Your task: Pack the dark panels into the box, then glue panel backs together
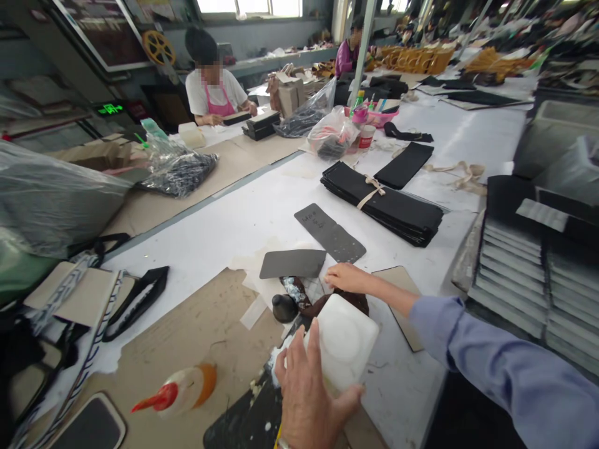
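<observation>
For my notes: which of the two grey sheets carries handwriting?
The longer grey sheet, lying farther away, with small holes too; the shorter grey sheet beside it is plain.

A white container (345, 340), grey sheet (292, 263), bundled black pieces (388, 206), red-tipped orange bottle (180, 390).

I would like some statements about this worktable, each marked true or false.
1. The left hand holds a white block. True.
2. The right hand grips the glue bottle. False: it rests on the table by the grey piece; the bottle lies apart, untouched.
3. The black stack is tied with a strip. True.
4. The glue bottle stands upright. False: it lies on its side.
</observation>
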A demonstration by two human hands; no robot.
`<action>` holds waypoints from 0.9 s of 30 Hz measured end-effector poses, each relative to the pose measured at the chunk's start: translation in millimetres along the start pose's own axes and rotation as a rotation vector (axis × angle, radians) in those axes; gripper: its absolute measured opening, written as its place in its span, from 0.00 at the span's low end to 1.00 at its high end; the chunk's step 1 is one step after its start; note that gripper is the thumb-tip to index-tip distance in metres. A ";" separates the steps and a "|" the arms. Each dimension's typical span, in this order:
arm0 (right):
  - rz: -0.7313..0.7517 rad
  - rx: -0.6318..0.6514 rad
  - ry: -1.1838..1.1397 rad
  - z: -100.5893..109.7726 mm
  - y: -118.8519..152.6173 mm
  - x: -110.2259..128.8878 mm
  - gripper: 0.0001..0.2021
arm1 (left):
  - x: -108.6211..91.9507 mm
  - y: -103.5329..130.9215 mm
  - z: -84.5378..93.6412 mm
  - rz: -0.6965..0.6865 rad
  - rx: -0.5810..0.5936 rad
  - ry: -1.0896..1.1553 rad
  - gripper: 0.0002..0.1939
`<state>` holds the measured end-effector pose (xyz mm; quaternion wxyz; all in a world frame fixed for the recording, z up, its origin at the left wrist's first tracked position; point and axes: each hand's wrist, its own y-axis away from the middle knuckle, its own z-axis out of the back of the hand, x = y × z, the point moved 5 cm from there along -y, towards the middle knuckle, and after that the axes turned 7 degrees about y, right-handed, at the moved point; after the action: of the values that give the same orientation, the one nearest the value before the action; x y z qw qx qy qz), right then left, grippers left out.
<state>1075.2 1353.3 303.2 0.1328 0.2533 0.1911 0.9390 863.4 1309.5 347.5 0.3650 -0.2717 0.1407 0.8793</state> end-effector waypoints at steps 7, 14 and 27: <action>-0.052 -0.150 -0.105 2.1 43.8 -2.6 0.13 | 0.1 8.8 16.4 -0.005 0.015 0.002 0.54; -0.190 -0.365 -0.279 -5.6 86.4 -17.5 0.11 | 32.2 47.2 63.7 0.099 -0.185 0.107 0.22; 0.068 -0.600 0.094 -45.3 222.7 101.6 0.11 | 120.3 183.1 96.8 0.308 -0.304 0.140 0.16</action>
<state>932.4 1176.7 405.1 0.1611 0.1650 -0.0974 0.9681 625.1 1293.6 365.4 0.1709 -0.3594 0.0714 0.9146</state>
